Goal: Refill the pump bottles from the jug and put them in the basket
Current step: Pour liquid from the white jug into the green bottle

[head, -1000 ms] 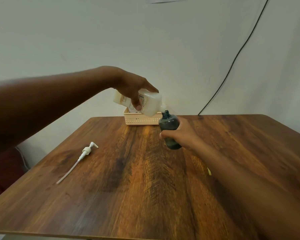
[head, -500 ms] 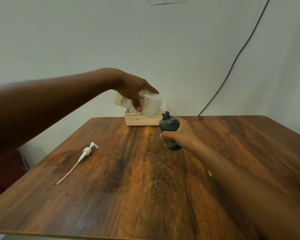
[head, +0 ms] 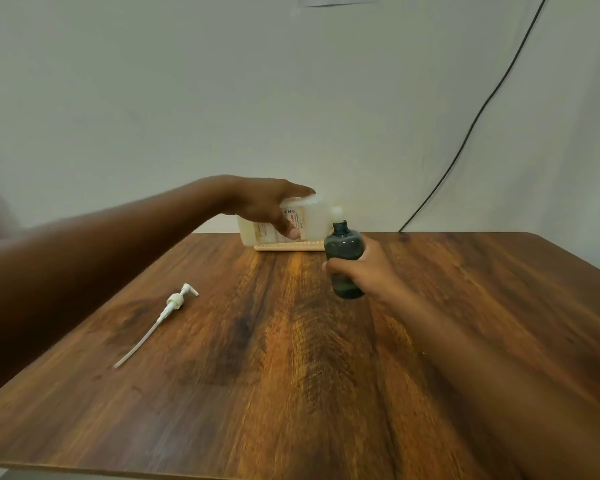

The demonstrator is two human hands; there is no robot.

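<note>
1. Wooden bench; detached pump head lying at left.
2. Right hand, grip closed around dark pump bottle, upright.
3. Left hand, grip clasping tipped jug, spout at bottle mouth.
4. Basket behind; white wall, black cable.

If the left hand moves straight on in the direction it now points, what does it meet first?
The left hand, gripping the tilted jug, points rightward. Probably the jug's spout would first meet the open neck of the dark bottle held by the right hand, though depth is unclear.
</note>
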